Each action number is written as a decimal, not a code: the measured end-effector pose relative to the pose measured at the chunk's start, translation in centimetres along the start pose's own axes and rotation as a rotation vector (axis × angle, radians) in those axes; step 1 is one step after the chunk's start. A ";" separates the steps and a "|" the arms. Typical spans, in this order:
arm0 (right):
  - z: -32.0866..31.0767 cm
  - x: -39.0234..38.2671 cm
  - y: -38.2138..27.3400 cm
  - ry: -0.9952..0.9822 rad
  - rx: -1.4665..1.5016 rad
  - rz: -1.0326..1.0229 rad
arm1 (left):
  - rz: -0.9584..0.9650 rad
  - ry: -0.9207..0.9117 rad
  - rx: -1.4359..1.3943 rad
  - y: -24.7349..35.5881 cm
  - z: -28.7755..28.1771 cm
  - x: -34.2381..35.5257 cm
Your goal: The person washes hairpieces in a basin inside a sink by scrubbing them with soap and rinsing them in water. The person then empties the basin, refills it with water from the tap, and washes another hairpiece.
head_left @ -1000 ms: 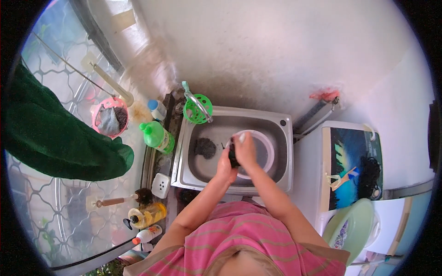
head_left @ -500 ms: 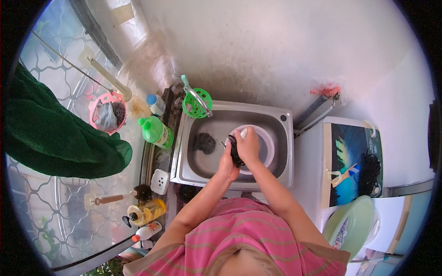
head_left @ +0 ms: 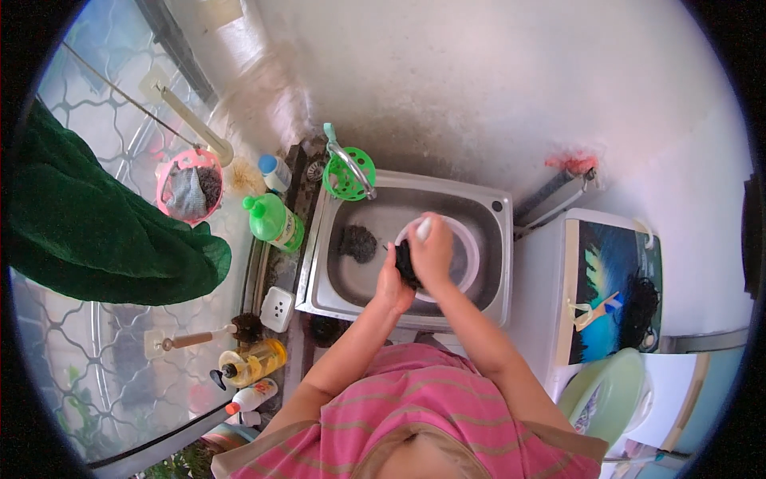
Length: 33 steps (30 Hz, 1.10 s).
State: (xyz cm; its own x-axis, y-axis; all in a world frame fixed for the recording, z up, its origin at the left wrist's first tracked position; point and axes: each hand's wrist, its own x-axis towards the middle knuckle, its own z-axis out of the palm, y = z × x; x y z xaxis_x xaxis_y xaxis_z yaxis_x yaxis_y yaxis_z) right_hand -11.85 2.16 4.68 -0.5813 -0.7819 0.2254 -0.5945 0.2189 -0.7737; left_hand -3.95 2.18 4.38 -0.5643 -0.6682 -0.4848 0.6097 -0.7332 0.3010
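Over the metal sink (head_left: pixel 335 289), my two hands work close together. My left hand (head_left: pixel 391 285) is curled around a black stringy bundle (head_left: pixel 405 266) from below. Closed above it, my right hand (head_left: pixel 433 254) grips a small white rounded piece (head_left: pixel 423 230) whose kind I cannot make out, pressed toward the bundle. Part of the bundle is hidden between the palms. Behind my right hand, a pale round basin (head_left: pixel 472 254) stands in the sink. A dark fuzzy clump (head_left: pixel 358 243) lies on the sink bottom, left of my hands.
A green perforated basket (head_left: pixel 349 185) hangs by the curved tap. Along the left ledge stand a green bottle (head_left: pixel 275 223), a white soap dish (head_left: pixel 277 309) and a yellow pump bottle (head_left: pixel 257 363). A white appliance (head_left: pixel 550 279) is at right, beside a pale green tub (head_left: pixel 613 383).
My right hand has shifted slightly over the black bundle, and the bundle looks more gathered between my palms. The whole view has moved a little.
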 end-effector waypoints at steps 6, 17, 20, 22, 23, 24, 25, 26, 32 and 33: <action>0.1 -0.8 -1.1 -0.076 -0.134 -0.131 | 0.159 -0.369 -0.072 0.4 -3.2 0.7; 0.8 -3.6 -0.8 -0.048 0.002 -0.292 | 0.048 -0.410 -0.245 0.3 -4.9 1.0; 1.0 -4.2 -0.8 -0.073 -0.007 -0.337 | -0.139 -0.332 -0.016 1.4 -6.0 1.3; 1.3 -1.5 1.4 -0.047 0.112 -0.015 | -0.044 0.157 0.028 0.7 -1.7 -0.9; 1.0 -0.5 1.8 -0.067 0.084 0.104 | -0.035 0.203 0.028 0.2 -1.7 -0.9; 0.9 0.1 2.1 -0.056 0.045 0.072 | -0.033 0.144 -0.050 -0.1 -1.8 -1.0; 0.8 0.1 2.1 -0.053 0.043 0.072 | -0.035 0.142 -0.050 -0.1 -1.8 -0.7; 0.9 -0.2 2.1 -0.005 0.014 -0.054 | -0.065 0.115 -0.078 -0.1 -1.9 -0.4; -3.3 -4.4 -2.1 -0.609 0.048 -0.622 | 0.047 -0.356 -0.173 0.2 -3.7 -0.2; -0.9 -4.1 0.6 -0.310 0.085 -0.478 | -0.009 -0.095 -0.026 0.2 -3.4 0.1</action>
State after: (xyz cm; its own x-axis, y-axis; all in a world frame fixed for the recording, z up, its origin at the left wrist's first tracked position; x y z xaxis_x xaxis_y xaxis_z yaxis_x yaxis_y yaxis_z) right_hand -10.33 5.96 3.82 -0.0619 -0.9197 0.3876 -0.6967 -0.2383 -0.6766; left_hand -1.97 2.37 1.62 -0.6194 -0.6711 -0.4074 0.6177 -0.7369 0.2748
